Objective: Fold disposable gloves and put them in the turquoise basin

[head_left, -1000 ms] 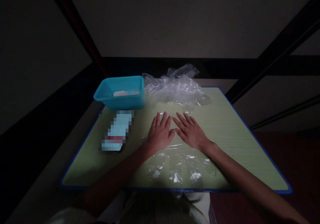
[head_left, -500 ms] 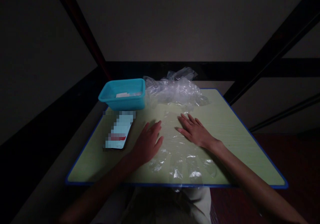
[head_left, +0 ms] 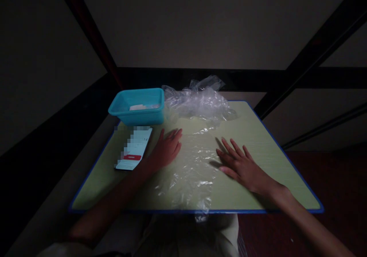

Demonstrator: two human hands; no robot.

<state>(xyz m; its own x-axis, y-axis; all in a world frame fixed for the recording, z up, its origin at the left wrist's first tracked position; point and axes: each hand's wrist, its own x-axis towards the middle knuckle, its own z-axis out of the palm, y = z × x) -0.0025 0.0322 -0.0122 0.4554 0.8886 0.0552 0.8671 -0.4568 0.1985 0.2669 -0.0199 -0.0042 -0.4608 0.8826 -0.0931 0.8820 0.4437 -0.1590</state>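
A clear plastic glove or sheet (head_left: 190, 165) lies flat on the pale green table (head_left: 272, 157), its near end hanging over the front edge. My left hand (head_left: 166, 150) rests flat at the sheet's left edge, fingers stretched out, beside a phone (head_left: 134, 148). My right hand (head_left: 239, 165) lies flat to the right of the sheet, fingers spread, holding nothing.
A turquoise plastic tub (head_left: 137, 106) with something pale inside stands at the back left. A heap of crumpled clear plastic (head_left: 200, 100) sits behind the sheet at the table's far edge. Dark beams cross the dim background.
Both hands have slid apart from the middle of the sheet, the left toward the phone, the right out to the right. The plastic now looks more wrinkled and bunched.
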